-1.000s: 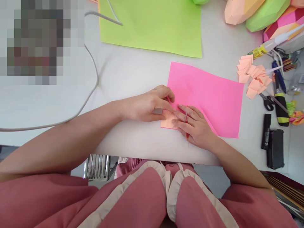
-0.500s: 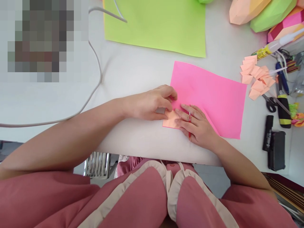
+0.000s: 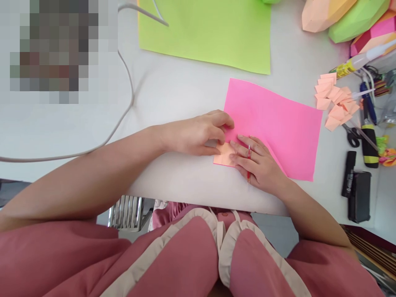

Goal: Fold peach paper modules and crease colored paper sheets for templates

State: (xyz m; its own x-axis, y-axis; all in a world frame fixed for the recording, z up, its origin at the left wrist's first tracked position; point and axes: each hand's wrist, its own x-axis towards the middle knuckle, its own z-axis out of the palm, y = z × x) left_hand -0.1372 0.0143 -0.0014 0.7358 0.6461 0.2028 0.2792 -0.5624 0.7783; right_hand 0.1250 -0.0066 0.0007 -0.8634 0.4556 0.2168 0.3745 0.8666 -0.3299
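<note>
A small peach paper piece (image 3: 223, 156) lies over the lower left corner of a bright pink sheet (image 3: 278, 119), near the table's front edge. With curled fingers, my left hand (image 3: 202, 134) holds the piece at its left side, thumb and index tip on it. My right hand (image 3: 259, 163) lies across the piece's right part and the pink sheet, its fingers pressing down. A thin red pen (image 3: 249, 152) is tucked between the fingers of that hand. Part of the piece is hidden under the right fingers.
A lime green sheet (image 3: 204, 37) lies farther back on the white table. At right are folded peach paper pieces (image 3: 335, 101), scissors (image 3: 353, 136), a black-and-yellow cutter (image 3: 370, 144), a glue tube (image 3: 352, 64) and a black case (image 3: 360, 196). A white cable (image 3: 128, 78) runs at left.
The view has shifted slightly. Both hands stay in nearly the same places on the peach paper piece, and the pen remains between the right fingers.
</note>
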